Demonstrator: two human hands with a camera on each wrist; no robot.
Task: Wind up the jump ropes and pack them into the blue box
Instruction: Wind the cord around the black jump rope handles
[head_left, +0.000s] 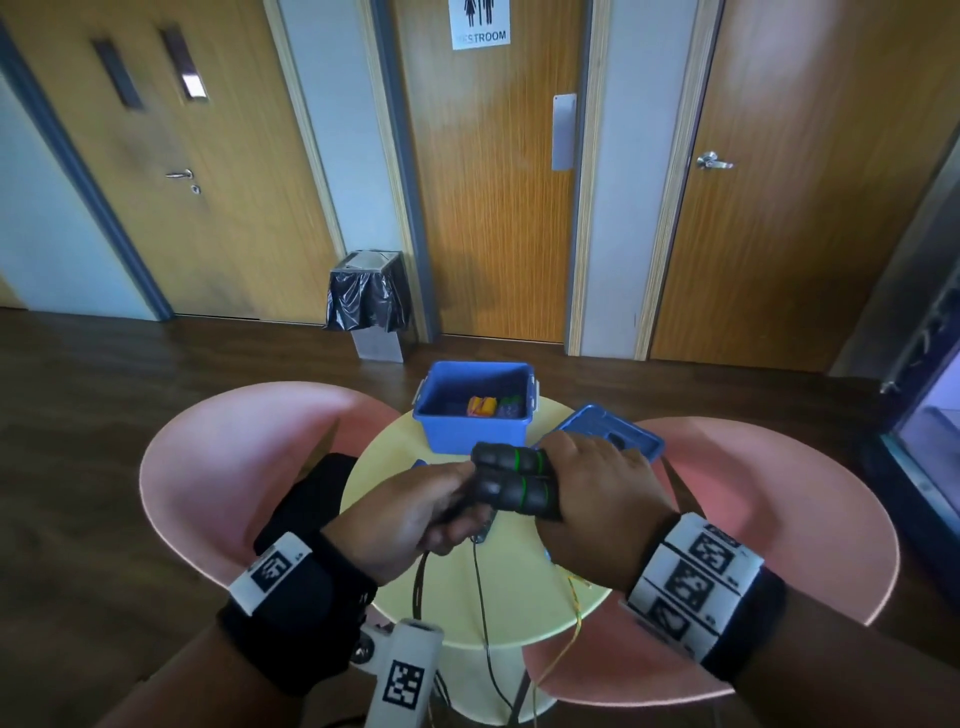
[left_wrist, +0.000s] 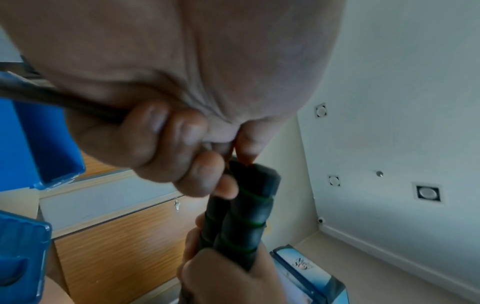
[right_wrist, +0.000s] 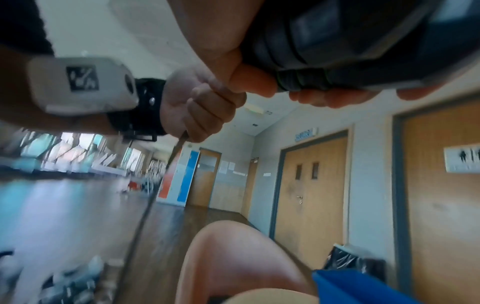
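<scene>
The right hand (head_left: 597, 483) is wrapped around a pair of black jump-rope handles (head_left: 511, 480), fingers curled over the top and thumb underneath, holding the two side by side above the table. Thin green rings circle each handle. The handles point toward the left hand (head_left: 410, 519), which is closed into a fist right at their free ends; in the left wrist view its fingertips (left_wrist: 205, 172) touch the handle ends and a dark cord (left_wrist: 52, 98) runs out of the fist. That cord hangs down from the left hand, over the near edge of the round yellow table (head_left: 395, 587) and out of sight below. A thin yellow cord (head_left: 574, 608) also trails over the near right edge of the table.

Just beyond the hands stands the blue box (head_left: 475, 434), open at the top, on the far part of the table. Inside it lie an orange and yellow bundle (head_left: 482, 406) and a darker one with green beside it (head_left: 510, 406); what they are is too small to tell. The blue lid (head_left: 618, 434) lies on the table to the right of the box, partly hidden by the right hand. Pink chairs (head_left: 234, 467) flank the table on both sides. Past the table, a bin lined with a black bag (head_left: 366, 301) stands against a wall between wooden doors.
</scene>
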